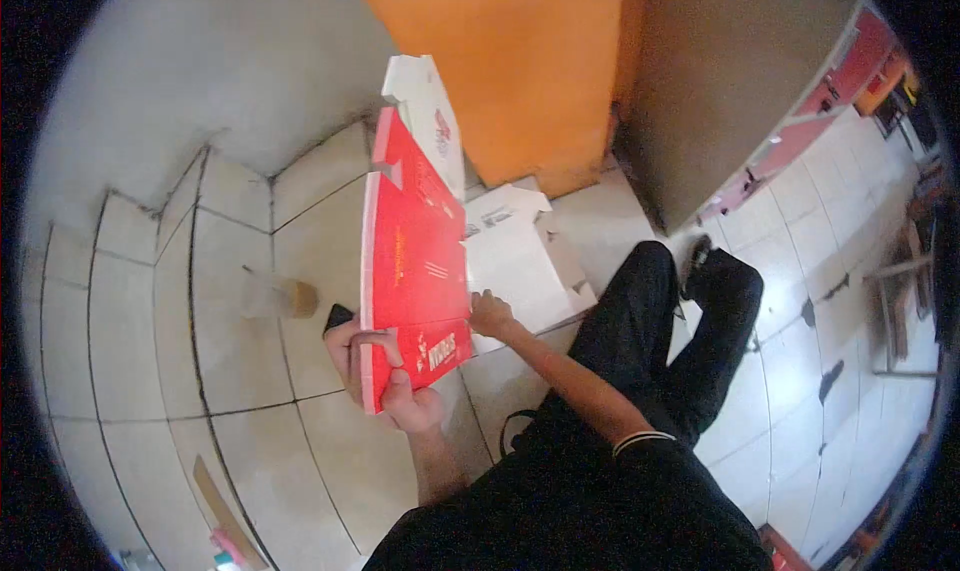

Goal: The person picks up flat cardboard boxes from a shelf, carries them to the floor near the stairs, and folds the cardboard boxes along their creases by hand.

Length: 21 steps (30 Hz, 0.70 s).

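Observation:
A red flat cardboard box with white print (425, 261) stands on edge in front of me, tilted. My left hand (400, 396) grips its near lower corner, with the fingers on the outer side and the thumb on the red face. Behind its far end rises a white cardboard panel with a small red print (435, 121). My right hand (490, 314) is at the box's right lower edge, fingers curled; what they hold, if anything, is too small to make out. A white flat cardboard piece (520, 266) lies on the tiled floor beyond this hand.
An orange panel (520, 61) stands at the back, beside a brown board (730, 81). A clear cup with brown contents (290, 298) and a dark object (339, 317) are on the tiles at left. My legs in black trousers (640, 321) extend to the right.

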Available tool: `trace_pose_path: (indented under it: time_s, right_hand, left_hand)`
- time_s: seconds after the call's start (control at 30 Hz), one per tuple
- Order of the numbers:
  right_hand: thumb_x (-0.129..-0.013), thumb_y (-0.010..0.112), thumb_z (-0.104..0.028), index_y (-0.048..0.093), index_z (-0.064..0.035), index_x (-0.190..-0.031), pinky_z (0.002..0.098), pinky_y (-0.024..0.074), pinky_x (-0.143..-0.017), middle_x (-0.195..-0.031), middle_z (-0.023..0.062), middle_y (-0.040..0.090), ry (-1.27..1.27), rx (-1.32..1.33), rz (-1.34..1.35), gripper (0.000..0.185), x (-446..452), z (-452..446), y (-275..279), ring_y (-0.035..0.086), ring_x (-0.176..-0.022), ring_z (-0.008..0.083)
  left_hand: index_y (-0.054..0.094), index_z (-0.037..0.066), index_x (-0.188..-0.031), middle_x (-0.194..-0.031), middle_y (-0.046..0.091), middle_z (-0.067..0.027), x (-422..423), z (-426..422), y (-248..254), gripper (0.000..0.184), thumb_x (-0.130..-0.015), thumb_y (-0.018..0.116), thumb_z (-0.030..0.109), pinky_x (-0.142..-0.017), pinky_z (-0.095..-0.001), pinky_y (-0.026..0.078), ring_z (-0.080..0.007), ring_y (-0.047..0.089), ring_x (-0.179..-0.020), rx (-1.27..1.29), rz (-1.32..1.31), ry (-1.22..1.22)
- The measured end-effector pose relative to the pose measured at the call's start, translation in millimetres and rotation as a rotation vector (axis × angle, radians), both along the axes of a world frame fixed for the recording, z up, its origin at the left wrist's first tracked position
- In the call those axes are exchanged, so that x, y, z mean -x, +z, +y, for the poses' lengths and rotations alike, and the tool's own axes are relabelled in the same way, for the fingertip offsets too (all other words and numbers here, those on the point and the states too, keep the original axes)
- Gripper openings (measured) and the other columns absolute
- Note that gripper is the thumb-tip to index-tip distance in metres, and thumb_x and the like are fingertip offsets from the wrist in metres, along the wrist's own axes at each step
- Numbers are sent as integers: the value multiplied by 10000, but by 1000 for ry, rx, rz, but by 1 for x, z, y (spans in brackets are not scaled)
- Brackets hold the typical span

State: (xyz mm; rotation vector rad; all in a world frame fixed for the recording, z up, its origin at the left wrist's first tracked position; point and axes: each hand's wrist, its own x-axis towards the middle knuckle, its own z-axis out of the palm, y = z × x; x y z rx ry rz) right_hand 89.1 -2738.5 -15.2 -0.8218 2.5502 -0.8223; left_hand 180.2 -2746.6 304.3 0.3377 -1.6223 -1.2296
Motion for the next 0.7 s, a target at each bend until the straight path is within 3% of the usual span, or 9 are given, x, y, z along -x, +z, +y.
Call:
trace_pose_path:
  time_s: [0.07,0.13,0.2,0.4,0.47,0.53,0.6,0.63,0.7]
  right_hand:
    - [-907,527,-393,554,19,-1157,339,523,-768,-1030,190,630,34,217,-135,482,19,54,15,620,-951,276]
    - [-905,576,-391,524,34,-1191,320,516,-776,-1094,197,601,-112,523,-767,515,39,136,72,641,-873,240]
    - [-936,537,-375,514,23,-1217,309,515,-770,-1126,153,594,-306,780,-879,488,43,219,119,633,-875,202]
    - [-919,514,-460,360,-25,-1376,414,449,-939,-1308,133,494,-383,1447,-812,649,-13,381,254,517,-1161,264]
    - [-895,542,-482,316,-26,-1397,423,433,-964,-1353,124,447,-480,1516,-675,715,-48,400,256,478,-1200,257]
    - [-901,574,-390,395,7,-1335,387,479,-898,-1255,134,526,-867,1436,-640,615,-79,423,241,552,-1097,233]
    - [-896,597,-264,480,42,-1236,326,520,-790,-1115,132,599,-1246,950,-647,472,-97,454,207,614,-942,201]
    - [-880,593,-155,527,65,-1155,290,529,-696,-1013,125,633,-1338,958,-608,358,-113,469,181,632,-814,184]
    - [-870,583,-105,517,65,-1168,299,513,-761,-1046,128,617,-1323,938,-558,350,-129,481,167,613,-876,182]
  left_hand:
    - [532,13,-880,-932,529,-109,5,12,-1,283,-721,566,246,-838,-378,454,-241,547,-951,-133,17,-141]
    - [526,19,-824,-926,521,-111,15,37,12,248,-736,564,248,-849,-385,446,-246,546,-971,-280,30,-266]
    - [490,-6,-660,-816,464,-180,36,61,31,360,-796,466,326,-689,-450,442,-355,557,-814,263,-46,-322]
    - [560,-31,-728,-875,517,-198,49,168,18,217,-725,586,185,-840,-480,408,-393,514,-983,833,-209,-1032]
    - [583,-45,-814,-910,522,-200,41,227,-30,286,-749,574,233,-876,-456,404,-352,508,-1002,884,-138,-1085]
    - [570,-46,-905,-1008,503,-190,17,271,-87,341,-753,572,259,-905,-454,405,-341,484,-1025,955,-179,-1182]
    - [581,-53,-926,-1060,513,-222,-3,300,-123,313,-786,549,226,-882,-454,426,-365,502,-1004,994,-239,-1397]
    - [581,-53,-926,-1060,513,-222,-17,311,-140,313,-786,549,226,-882,-454,426,-365,502,-1004,983,-241,-1398]
    - [570,-65,-1053,-1118,503,-222,-48,332,-168,436,-788,561,281,-942,-462,407,-376,463,-1102,1147,-169,-1351]
